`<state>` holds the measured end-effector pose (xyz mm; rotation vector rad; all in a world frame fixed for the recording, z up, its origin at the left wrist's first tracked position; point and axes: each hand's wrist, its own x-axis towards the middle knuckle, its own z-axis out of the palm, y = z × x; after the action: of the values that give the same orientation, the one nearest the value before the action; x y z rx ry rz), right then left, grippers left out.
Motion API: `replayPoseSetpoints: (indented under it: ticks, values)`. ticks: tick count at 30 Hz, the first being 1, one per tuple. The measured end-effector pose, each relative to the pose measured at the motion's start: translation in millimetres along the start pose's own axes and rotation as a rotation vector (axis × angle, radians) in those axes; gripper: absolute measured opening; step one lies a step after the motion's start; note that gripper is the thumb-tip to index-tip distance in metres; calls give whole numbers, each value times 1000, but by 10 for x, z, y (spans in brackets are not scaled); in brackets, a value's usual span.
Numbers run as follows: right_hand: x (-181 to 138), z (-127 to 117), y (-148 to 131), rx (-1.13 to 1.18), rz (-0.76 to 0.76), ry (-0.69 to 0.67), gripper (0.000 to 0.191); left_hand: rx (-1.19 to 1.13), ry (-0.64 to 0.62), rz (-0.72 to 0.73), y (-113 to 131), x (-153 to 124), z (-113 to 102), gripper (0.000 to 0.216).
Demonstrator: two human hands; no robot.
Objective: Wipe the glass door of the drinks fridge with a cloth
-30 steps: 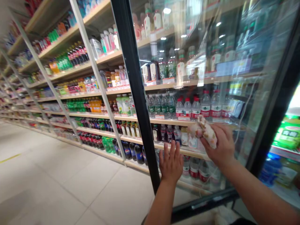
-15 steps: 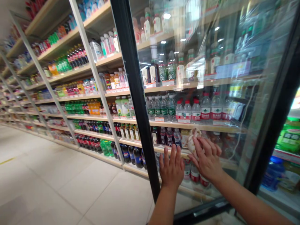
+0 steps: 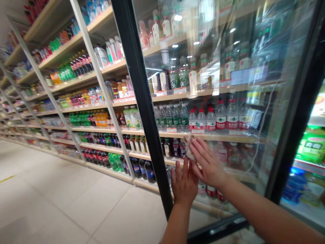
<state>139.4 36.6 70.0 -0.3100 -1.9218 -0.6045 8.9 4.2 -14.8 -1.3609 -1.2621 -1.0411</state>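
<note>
A crumpled whitish cloth with brownish patches lies under the fingers of my right hand, which presses it against the glass door. My left hand rests on the same pane, just below and to the left, its fingers stretched out and pointing up. The fingertips of the left hand are close beneath the cloth. A black frame borders the glass on the left, and drink bottles show through the pane.
To the left, long shelves of bottled drinks run into the distance above a pale tiled floor. On the right, past the door's other black edge, stand a green package and a blue container. Lights reflect in the glass.
My right hand has slid left across the glass with the cloth, coming close above the left hand. The left hand stays in nearly the same place.
</note>
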Motion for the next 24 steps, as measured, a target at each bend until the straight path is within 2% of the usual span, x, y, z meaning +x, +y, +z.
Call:
replayPoseSetpoints:
  ticks: [3, 7, 10, 12, 16, 19, 24]
  values:
    - [-13, -15, -50, -29, -12, -26, 70, -16, -13, 12, -9, -38, 24, 37]
    - [104, -76, 24, -83, -36, -3, 63, 27, 3, 1, 2, -23, 12, 48]
    - [158, -50, 75, -92, 18, 49, 63, 51, -4, 2, 12, 6, -11, 55]
    - [60, 16, 73, -103, 51, 54, 65, 48, -5, 12, 11, 12, -19, 57]
    - [-206, 75, 106, -129, -16, -44, 63, 26, -5, 15, -2, 7, -18, 59]
    - [-186, -35, 231, -129, -77, -106, 62, 35, -15, 6, -6, 20, -22, 63]
    - [-62, -125, 324, -119, -32, -19, 60, 46, -1, 22, 4, 70, -53, 63]
